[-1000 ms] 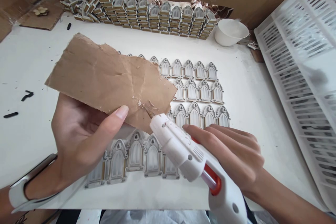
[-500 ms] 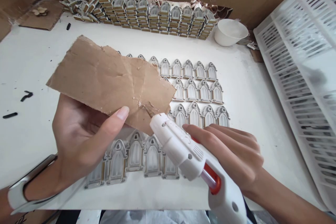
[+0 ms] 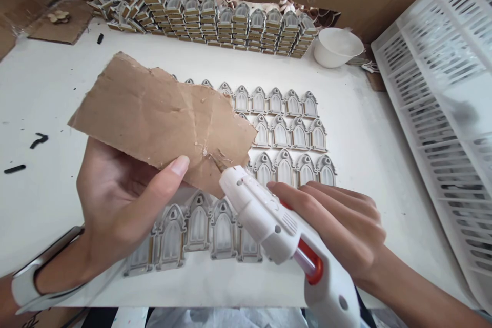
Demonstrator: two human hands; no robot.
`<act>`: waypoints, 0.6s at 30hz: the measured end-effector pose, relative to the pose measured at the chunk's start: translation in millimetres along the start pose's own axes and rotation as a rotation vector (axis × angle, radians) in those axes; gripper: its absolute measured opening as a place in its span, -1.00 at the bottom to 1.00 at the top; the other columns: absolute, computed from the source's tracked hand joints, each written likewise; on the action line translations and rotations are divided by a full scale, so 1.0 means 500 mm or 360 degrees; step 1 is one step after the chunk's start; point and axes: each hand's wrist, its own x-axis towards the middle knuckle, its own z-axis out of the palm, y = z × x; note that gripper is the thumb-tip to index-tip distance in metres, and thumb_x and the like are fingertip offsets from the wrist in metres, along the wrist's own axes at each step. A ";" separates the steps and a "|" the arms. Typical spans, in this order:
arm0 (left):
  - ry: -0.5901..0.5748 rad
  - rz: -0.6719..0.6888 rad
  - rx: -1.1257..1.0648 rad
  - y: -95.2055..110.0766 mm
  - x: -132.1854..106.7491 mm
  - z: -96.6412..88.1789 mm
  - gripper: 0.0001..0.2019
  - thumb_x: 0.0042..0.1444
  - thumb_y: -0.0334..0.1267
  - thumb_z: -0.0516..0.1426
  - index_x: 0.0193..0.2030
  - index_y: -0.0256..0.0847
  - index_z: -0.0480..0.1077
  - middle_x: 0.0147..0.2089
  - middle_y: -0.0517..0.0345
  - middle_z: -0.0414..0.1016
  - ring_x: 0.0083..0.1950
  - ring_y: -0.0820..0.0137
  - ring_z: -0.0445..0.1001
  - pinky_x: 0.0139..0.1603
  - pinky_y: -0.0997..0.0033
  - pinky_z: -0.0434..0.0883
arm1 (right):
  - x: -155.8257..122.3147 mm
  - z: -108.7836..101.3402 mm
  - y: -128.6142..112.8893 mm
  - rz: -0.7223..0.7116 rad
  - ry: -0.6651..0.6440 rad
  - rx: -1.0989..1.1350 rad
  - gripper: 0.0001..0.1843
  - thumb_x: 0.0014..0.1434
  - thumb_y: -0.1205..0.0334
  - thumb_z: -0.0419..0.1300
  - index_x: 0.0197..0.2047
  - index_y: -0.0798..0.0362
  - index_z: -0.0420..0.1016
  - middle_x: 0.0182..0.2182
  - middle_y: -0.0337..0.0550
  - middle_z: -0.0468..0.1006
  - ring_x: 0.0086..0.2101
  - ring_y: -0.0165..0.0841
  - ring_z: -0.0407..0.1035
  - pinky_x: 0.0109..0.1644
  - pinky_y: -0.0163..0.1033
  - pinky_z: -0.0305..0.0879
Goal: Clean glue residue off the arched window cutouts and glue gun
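My left hand (image 3: pixel 119 200) grips a torn piece of brown cardboard (image 3: pixel 154 113) by its lower edge, thumb on top and the other fingers hidden beneath. In my right hand (image 3: pixel 338 225) is a white glue gun (image 3: pixel 265 215) with red parts and a clear glue stick showing in its body. Its nozzle end meets the cardboard's lower right part, where bits of glue cling; the very tip is hard to make out. Under and around the cardboard, small grey arched window-shaped pieces (image 3: pixel 282 130) lie in rows on the white table (image 3: pixel 365 164).
Stacks of similar arched pieces (image 3: pixel 240 23) line the back, the left ones toppled. A white bowl (image 3: pixel 338 47) stands at their right end. A white slatted plastic crate (image 3: pixel 434 97) leans in on the right. Black scraps (image 3: pixel 38 140) lie at left, near a cardboard wall.
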 end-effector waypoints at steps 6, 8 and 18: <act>0.0066 -0.0036 -0.0041 0.004 -0.002 0.008 -0.26 0.16 -0.41 0.54 0.49 -0.01 0.60 0.32 0.00 0.71 0.30 0.05 0.77 0.24 0.13 0.86 | 0.003 0.001 0.003 -0.0029 -0.0009 0.0026 -0.74 0.49 0.57 0.16 0.08 0.17 0.62 -0.49 -0.40 0.32 -0.55 -0.47 0.15 -0.45 -0.22 0.05; 0.0060 -0.0049 -0.0028 0.002 -0.005 0.006 -0.26 0.18 -0.33 0.55 0.50 -0.02 0.58 0.32 -0.03 0.71 0.31 0.01 0.76 0.24 0.07 0.86 | 0.004 0.002 0.003 -0.0023 -0.0013 0.0032 -0.77 0.52 0.55 0.16 0.08 0.18 0.62 -0.50 -0.40 0.32 -0.55 -0.47 0.16 -0.45 -0.22 0.04; 0.0053 -0.0081 -0.0016 0.004 -0.005 0.005 -0.34 0.29 -0.26 0.54 0.50 0.01 0.58 0.34 -0.03 0.71 0.30 0.07 0.74 0.45 -0.04 0.75 | 0.002 -0.004 -0.002 -0.0005 -0.0024 -0.0009 -0.76 0.52 0.54 0.19 0.10 0.10 0.60 -0.50 -0.41 0.31 -0.55 -0.46 0.14 -0.46 -0.21 0.05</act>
